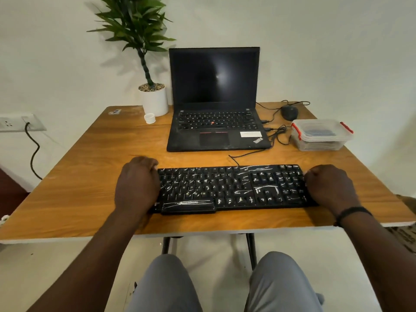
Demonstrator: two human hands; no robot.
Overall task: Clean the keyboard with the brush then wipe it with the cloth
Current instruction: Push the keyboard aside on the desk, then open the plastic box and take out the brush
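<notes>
A black keyboard (229, 188) with white streaks and specks on its keys lies near the front edge of the wooden table (90, 176). My left hand (136, 185) grips the keyboard's left end, fingers curled over its edge. At the right end my right hand (329, 188) grips it the same way, with a black band on that wrist. No brush or cloth shows in the open. A clear lidded box (322, 135) with red clips stands at the right and holds something dark that I cannot identify.
An open black laptop (216, 104) stands behind the keyboard, with cables (276, 134) and a black mouse (290, 112) to its right. A potted plant (153, 99) and a small white cup (149, 118) sit at the back left. A wall socket (20, 122) is on the left.
</notes>
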